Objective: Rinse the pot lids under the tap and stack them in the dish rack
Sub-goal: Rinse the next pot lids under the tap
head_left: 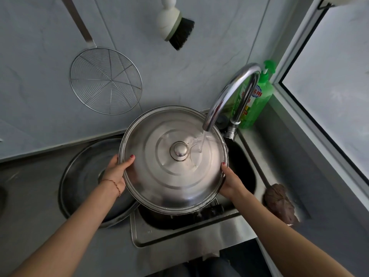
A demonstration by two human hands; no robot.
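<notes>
The grey surface (30,206) is running along the wall and carrying a steel sink (179,234) set into its right part. Above the sink basin a large steel pot lid (169,182) is being held knob-side up, tilted a little toward the person, under the curved chrome tap (229,92). Water (202,141) is pouring from the spout onto the lid just to the right of its round knob (179,151) and spreading over the dome.

A second wide steel lid or pan (79,182) is lying on the surface just left of the sink, partly hidden behind the held lid and the left arm. On the wall a round wire skimmer (105,80) is hanging, with a white scrubbing brush (173,23) with black bristles further right. A green dish soap bottle (259,96) is standing behind the tap in the corner. A brown crumpled cloth (279,202) is lying on the ledge right of the sink.

The left hand (115,174) is gripping the lid's left rim, its thumb curling over the top edge. The right hand (231,180) is gripping the lid's right rim likewise, thumb on top and fingers hidden beneath. A thin red bracelet (115,185) is sitting on the left wrist.
</notes>
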